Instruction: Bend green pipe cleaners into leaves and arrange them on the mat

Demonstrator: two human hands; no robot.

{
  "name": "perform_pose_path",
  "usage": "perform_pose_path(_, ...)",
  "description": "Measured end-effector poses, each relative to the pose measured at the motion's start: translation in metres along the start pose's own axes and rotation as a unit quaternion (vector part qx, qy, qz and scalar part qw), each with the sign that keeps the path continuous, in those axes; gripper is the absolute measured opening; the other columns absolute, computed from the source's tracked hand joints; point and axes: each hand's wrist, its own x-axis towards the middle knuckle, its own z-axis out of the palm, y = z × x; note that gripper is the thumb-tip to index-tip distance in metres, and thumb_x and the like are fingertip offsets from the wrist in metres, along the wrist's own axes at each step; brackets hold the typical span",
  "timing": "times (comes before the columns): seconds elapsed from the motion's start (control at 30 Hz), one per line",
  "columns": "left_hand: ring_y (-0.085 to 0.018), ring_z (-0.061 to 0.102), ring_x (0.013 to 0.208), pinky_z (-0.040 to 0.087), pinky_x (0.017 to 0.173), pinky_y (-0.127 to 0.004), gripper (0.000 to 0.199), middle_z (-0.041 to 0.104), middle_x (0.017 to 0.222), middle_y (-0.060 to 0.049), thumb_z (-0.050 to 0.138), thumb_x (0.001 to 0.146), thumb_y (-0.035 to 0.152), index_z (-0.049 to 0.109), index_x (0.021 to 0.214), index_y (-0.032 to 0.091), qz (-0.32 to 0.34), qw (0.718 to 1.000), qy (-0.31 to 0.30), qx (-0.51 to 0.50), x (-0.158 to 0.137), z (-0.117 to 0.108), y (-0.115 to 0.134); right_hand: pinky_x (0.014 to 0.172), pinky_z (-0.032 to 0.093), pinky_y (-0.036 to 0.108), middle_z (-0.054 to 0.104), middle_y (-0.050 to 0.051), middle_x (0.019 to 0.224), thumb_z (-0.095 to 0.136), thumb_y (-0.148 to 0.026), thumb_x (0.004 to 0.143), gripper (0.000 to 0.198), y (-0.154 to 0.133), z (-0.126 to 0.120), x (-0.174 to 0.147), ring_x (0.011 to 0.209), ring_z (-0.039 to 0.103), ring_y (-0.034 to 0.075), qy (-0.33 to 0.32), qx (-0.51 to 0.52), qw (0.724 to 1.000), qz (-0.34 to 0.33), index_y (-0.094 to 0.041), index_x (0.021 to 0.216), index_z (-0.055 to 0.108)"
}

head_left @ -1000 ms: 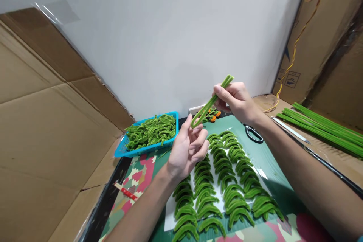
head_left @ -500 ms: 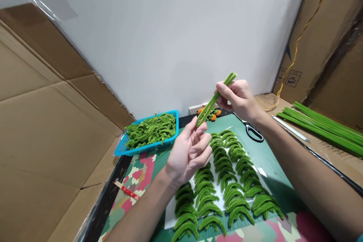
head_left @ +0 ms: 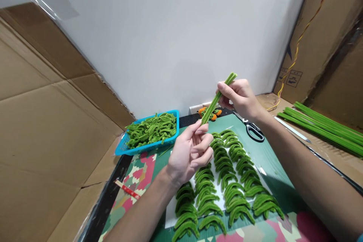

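A folded length of green pipe cleaner slants between my two hands above the table. My left hand pinches its lower, bent end between thumb and forefinger, the other fingers loosely curled. Higher up, my right hand grips the strands near their loose ends, which stick out past the thumb. Below lie several columns of curved green pipe cleaner pieces, set out on white paper over a green mat.
A blue basket full of bent green pieces stands at the back left. Black-handled scissors lie by my right forearm. Long straight green pipe cleaners rest at the right. Orange-tipped pieces lie by the wall. Cardboard flanks the left side.
The strands, spread into a narrow loop before, now lie pressed together side by side. My left hand has shifted slightly up and right along them; the right hand has barely moved.
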Motion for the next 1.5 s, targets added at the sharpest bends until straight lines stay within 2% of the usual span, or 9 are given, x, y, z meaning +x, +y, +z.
perform_pose_path(0.17,-0.007,0.024,0.029,0.013,0.038,-0.021,0.04,0.027,0.048,0.011,0.044,0.111,0.043,0.039,0.077,0.023,0.023,0.999,0.02,0.019,0.001,0.0,-0.002,0.042,0.032,0.025,0.052,-0.002,0.049,0.061,-0.06,0.105,0.063,-0.003,-0.003,0.001,0.044,0.042,0.007,-0.015,0.003,1.0,0.0,-0.018,0.059,0.058)
perform_pose_path(0.37,-0.006,0.025,0.031,0.024,0.039,-0.019,0.04,0.027,0.048,0.012,0.052,0.109,0.043,0.041,0.077,0.022,0.064,0.996,0.039,0.051,0.004,0.003,-0.005,0.041,0.032,0.026,0.051,-0.002,0.047,0.061,-0.067,0.102,0.064,-0.002,-0.007,0.0,0.042,0.04,0.007,-0.018,-0.006,1.0,0.012,-0.019,0.06,0.06)
perform_pose_path(0.67,-0.006,0.028,0.033,0.023,0.035,-0.016,0.038,0.028,0.05,0.013,0.056,0.107,0.053,0.047,0.086,0.022,0.078,0.982,0.054,0.161,0.011,-0.006,-0.006,0.041,0.031,0.026,0.051,-0.001,0.046,0.061,-0.066,0.102,0.068,0.001,-0.01,0.001,0.042,0.042,0.007,-0.022,-0.014,0.999,0.027,-0.018,0.055,0.057)
perform_pose_path(0.87,-0.005,0.032,0.033,0.024,0.034,-0.012,0.034,0.031,0.048,0.013,0.06,0.106,0.052,0.06,0.098,0.018,0.146,0.952,0.089,0.255,0.015,-0.01,-0.001,0.041,0.029,0.025,0.052,-0.002,0.045,0.06,-0.065,0.103,0.066,-0.001,-0.002,0.002,0.04,0.043,0.007,-0.088,0.021,0.992,0.09,-0.016,0.059,0.063)
perform_pose_path(1.0,-0.007,0.037,0.032,0.025,0.033,-0.013,0.034,0.035,0.047,0.013,0.063,0.104,0.052,0.06,0.1,0.018,0.15,0.941,0.095,0.287,0.015,-0.011,-0.001,0.044,0.027,0.025,0.043,-0.005,0.046,0.057,-0.063,0.105,0.068,0.001,0.003,0.001,0.043,0.035,0.005,-0.137,0.061,0.985,0.083,-0.018,0.055,0.053)
perform_pose_path(1.07,-0.007,0.036,0.031,0.024,0.033,-0.014,0.035,0.036,0.046,0.013,0.064,0.103,0.053,0.06,0.101,0.018,0.151,0.939,0.09,0.294,0.016,-0.012,-0.003,0.045,0.026,0.024,0.04,-0.007,0.048,0.054,-0.062,0.107,0.066,0.002,0.004,0.0,0.044,0.032,0.005,-0.162,0.086,0.98,0.083,-0.018,0.058,0.052)
perform_pose_path(1.23,-0.007,0.036,0.031,0.029,0.034,-0.015,0.037,0.041,0.046,0.013,0.067,0.101,0.053,0.06,0.106,0.018,0.142,0.936,0.082,0.311,0.017,-0.011,-0.006,0.044,0.025,0.024,0.051,-0.004,0.056,0.06,-0.058,0.105,0.056,0.004,0.003,-0.001,0.048,0.034,0.006,-0.187,0.078,0.973,0.111,-0.017,0.067,0.058)
perform_pose_path(1.33,-0.01,0.042,0.035,0.029,0.033,-0.015,0.039,0.042,0.045,0.012,0.072,0.097,0.054,0.062,0.11,0.018,0.139,0.936,0.09,0.312,0.016,-0.011,-0.004,0.044,0.022,0.024,0.05,-0.004,0.056,0.063,-0.057,0.104,0.055,0.003,0.003,-0.001,0.048,0.033,0.006,-0.187,0.085,0.972,0.117,-0.017,0.066,0.057)
perform_pose_path(1.5,-0.01,0.045,0.047,0.038,0.037,-0.015,0.033,0.043,0.052,0.01,0.083,0.091,0.042,0.067,0.106,0.017,0.192,0.947,0.148,0.21,0.017,-0.013,0.004,0.047,0.026,0.025,0.05,-0.005,0.056,0.067,-0.054,0.102,0.05,-0.004,0.0,-0.004,0.049,0.037,0.007,-0.179,0.078,0.973,0.123,-0.018,0.068,0.06)
